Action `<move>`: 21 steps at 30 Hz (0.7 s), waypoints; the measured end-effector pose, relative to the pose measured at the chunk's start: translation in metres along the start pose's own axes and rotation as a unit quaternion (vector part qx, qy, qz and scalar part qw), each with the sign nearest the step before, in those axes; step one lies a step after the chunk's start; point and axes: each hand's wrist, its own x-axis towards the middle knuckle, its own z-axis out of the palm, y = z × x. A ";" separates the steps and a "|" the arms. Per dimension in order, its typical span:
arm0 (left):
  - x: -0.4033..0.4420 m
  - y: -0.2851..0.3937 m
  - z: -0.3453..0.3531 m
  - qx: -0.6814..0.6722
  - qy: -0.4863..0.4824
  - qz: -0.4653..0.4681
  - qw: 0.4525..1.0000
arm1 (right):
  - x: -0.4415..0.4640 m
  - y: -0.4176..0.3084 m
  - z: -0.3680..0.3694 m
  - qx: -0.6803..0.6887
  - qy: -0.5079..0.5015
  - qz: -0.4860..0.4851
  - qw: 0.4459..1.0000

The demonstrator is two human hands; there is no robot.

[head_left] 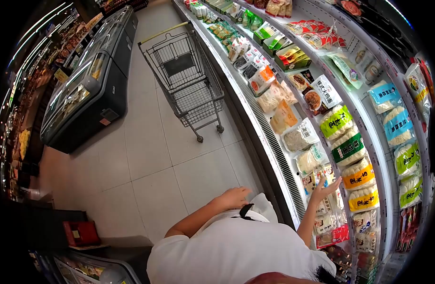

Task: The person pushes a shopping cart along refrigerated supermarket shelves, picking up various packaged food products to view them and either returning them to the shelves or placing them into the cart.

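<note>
Right hand (325,190) near orange-labelled pack (359,176) (noodles), long axis crosswise to shelf (325,144)

A shopping cart (178,65), freezers (112,94) and noodle packs (348,148) show a supermarket.

The right hand (324,190) hovers near bagged noodles (359,177); a shopping cart (183,67) stands ahead.

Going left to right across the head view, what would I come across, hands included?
Long black freezer → shopping cart → left hand → right hand → orange-banded noodle pack → lower green-banded pack on the far-right shelf.
</note>
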 end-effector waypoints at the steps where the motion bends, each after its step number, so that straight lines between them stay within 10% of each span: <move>1: -0.005 -0.012 -0.004 -0.009 0.013 -0.004 1.000 | -0.013 -0.028 0.020 0.050 -0.077 0.015 0.996; 11: -0.044 -0.099 -0.031 -0.121 0.183 -0.082 0.972 | -0.116 -0.213 0.244 0.323 -0.521 -0.156 0.775; 21: -0.093 -0.202 -0.148 -0.181 0.281 -0.303 0.893 | -0.164 -0.349 0.530 0.126 -0.515 -0.373 0.761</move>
